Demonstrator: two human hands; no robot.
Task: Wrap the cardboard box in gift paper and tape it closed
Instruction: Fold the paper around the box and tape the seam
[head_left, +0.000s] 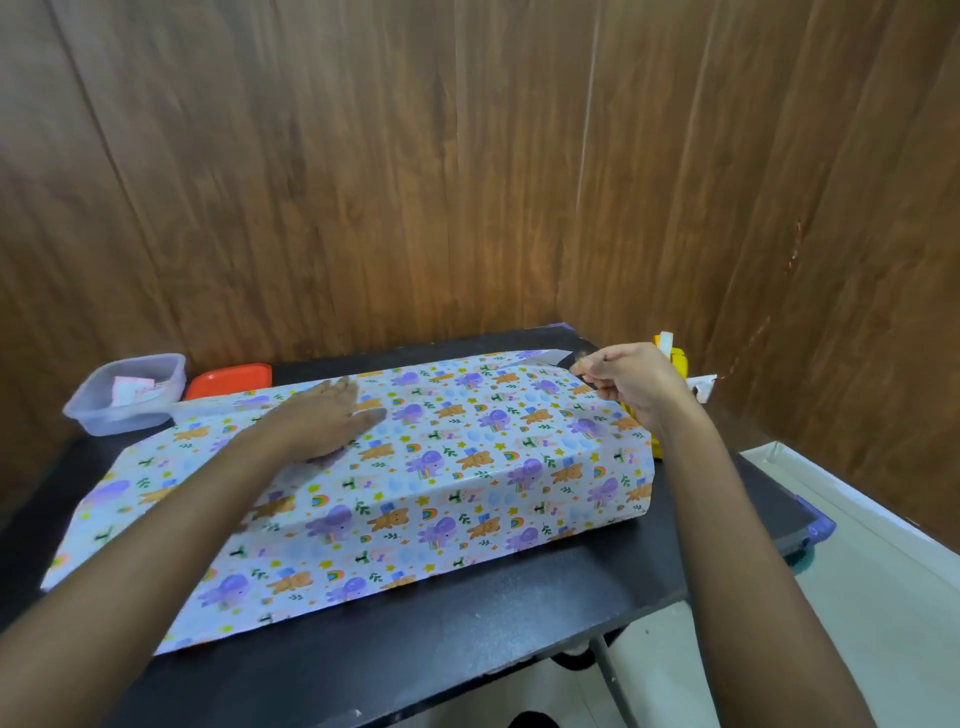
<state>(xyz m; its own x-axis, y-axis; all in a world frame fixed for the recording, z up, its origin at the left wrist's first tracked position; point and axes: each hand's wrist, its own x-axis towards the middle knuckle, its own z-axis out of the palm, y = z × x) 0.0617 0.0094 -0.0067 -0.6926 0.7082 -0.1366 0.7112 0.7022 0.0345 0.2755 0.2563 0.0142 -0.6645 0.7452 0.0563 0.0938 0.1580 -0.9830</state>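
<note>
Gift paper (467, 467) printed with bears, purple elephants and rainbows covers the long box on the black table (467, 634); the cardboard itself is hidden under it. My left hand (332, 415) lies flat with straight fingers on top of the paper, pressing it down near the box's middle. My right hand (628, 379) hovers over the far right corner of the box with fingertips pinched together on what looks like a small clear piece of tape, hard to make out. A yellow tape dispenser (675, 358) stands just behind that hand.
A clear plastic tub (124, 395) with paper bits and an orange lid (228, 380) sit at the table's far left. Wood-panel walls close in behind and on the right. The table edge drops off at the right, above a pale floor (857, 597).
</note>
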